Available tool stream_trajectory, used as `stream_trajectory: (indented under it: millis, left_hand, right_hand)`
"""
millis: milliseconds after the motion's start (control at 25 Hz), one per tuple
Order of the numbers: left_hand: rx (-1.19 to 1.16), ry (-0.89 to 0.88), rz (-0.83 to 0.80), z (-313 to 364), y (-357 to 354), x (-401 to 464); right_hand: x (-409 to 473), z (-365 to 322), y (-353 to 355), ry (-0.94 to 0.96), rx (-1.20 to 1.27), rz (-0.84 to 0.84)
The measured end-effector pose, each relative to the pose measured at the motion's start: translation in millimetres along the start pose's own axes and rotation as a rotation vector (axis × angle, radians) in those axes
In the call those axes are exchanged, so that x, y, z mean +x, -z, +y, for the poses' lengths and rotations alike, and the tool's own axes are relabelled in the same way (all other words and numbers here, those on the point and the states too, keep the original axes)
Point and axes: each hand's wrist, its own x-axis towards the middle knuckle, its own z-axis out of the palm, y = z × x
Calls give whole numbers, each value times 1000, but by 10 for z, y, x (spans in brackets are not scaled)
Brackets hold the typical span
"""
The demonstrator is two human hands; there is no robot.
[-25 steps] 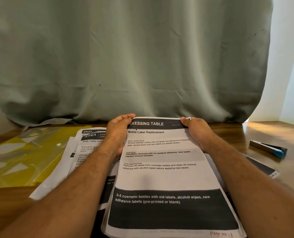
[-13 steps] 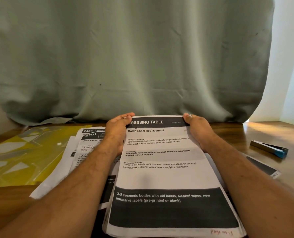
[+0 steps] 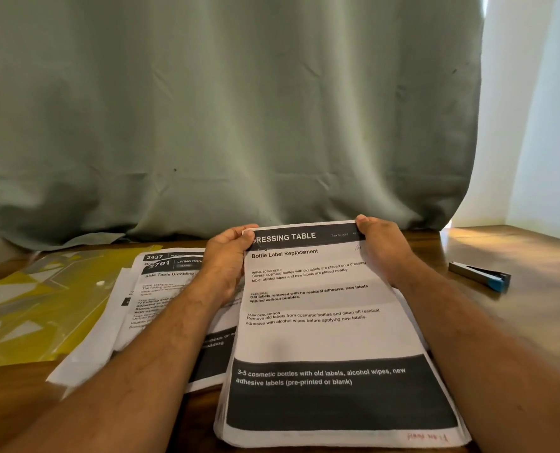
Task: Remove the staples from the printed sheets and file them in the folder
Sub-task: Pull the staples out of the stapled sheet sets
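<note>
Both hands pinch far corners of white printed sheet stack (image 3: 324,325): left hand (image 3: 226,259), right hand (image 3: 383,250); long axis near-far; glossy yellow plastic folder (image 3: 33,308) lies left, nearer left hand.

This looks like a room in a home used as a desk space. A wooden table (image 3: 517,256) stands against a grey-green curtain (image 3: 226,109) that hangs down to its far edge, with a plain pale wall (image 3: 540,125) at the right. Office things lie on the wood: printed sheets (image 3: 321,338), a yellow folder (image 3: 27,308) and a stapler (image 3: 479,275).
</note>
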Motion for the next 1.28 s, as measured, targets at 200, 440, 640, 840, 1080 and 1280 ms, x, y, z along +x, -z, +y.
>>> stream_trajectory:
  millis: [200, 440, 640, 840, 1080, 1280]
  left_hand:
    - [699, -381, -11, 143, -295, -58]
    - [1459, -641, -543, 14, -1448, -18]
    - [1587, -479, -614, -254, -1809, 33]
    - [1298, -553, -489, -504, -1884, 22]
    - [1051, -535, -437, -847, -1890, 0]
    - [1139, -587, -455, -849, -1918, -53]
  right_hand:
    - [-44, 142, 245, -35, 31, -26]
    - [9, 365, 305, -2, -107, -21]
    - [61, 365, 446, -31, -88, 67]
    - [76, 394, 600, -90, -173, 88]
    - [38, 407, 733, -80, -668, 5]
    - [158, 359, 1174, -15, -1049, 198]
